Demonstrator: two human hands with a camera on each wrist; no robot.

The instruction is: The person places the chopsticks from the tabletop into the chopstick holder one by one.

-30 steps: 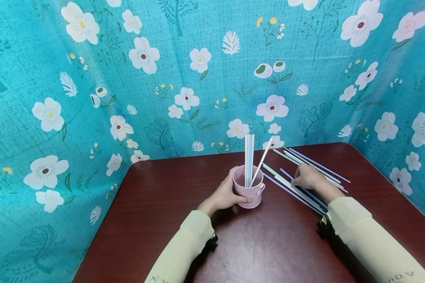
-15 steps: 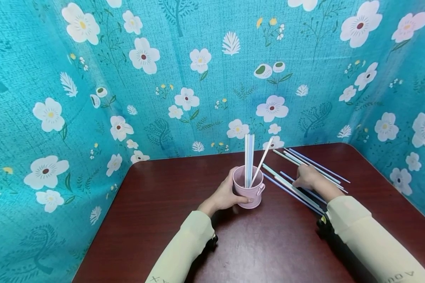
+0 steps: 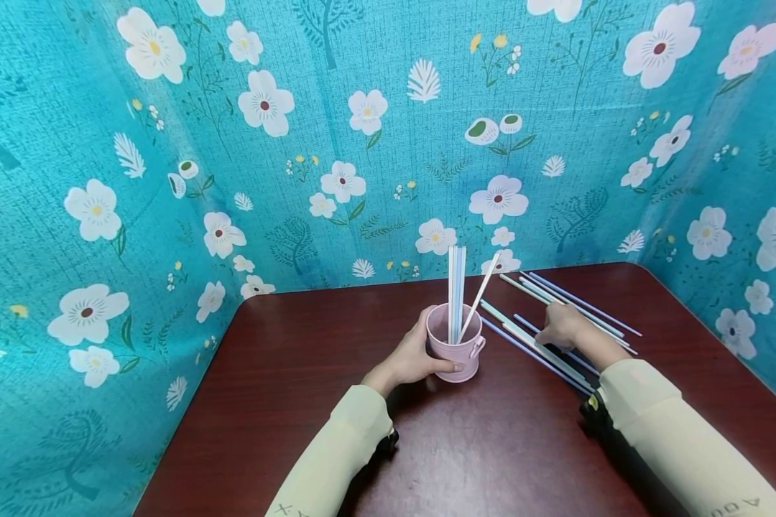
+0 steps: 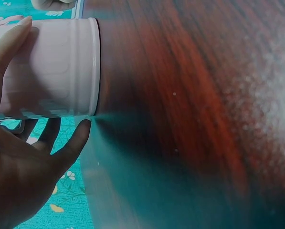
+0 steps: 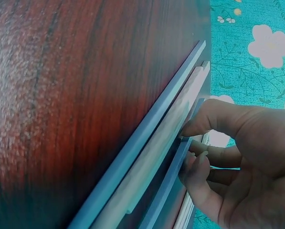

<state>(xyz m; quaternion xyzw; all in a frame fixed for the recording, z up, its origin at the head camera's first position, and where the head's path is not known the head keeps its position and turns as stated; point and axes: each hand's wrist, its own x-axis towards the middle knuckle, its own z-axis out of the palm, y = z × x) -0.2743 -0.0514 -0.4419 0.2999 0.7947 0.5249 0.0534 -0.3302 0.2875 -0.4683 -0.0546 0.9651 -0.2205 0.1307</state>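
Observation:
In the head view my left hand [image 3: 414, 357] holds a small pink bucket [image 3: 458, 362] upright on the table, thumb across its front. The left wrist view shows the bucket's side [image 4: 51, 71] between the thumb and the fingers. Several thin pale and blue sticks [image 3: 456, 291] stand in the bucket, and a white stick [image 3: 483, 287] leans to the right. My right hand [image 3: 562, 325] is among loose sticks to the right. In the right wrist view its thumb and fingertips pinch a blue stick [image 5: 170, 176], which lies beside pale sticks [image 5: 152, 155].
Pale and blue sticks [image 3: 595, 307] lie beyond my right hand towards the table's back right. Another blue stick [image 3: 537, 356] lies nearest the bucket. The dark red-brown table [image 3: 310, 337] meets a turquoise flowered cloth [image 3: 388, 165] at its back and sides.
My right hand has shifted very slightly to the right along the loose sticks, its fingers still low at the blue one. The left hand and the bucket have stayed in place.

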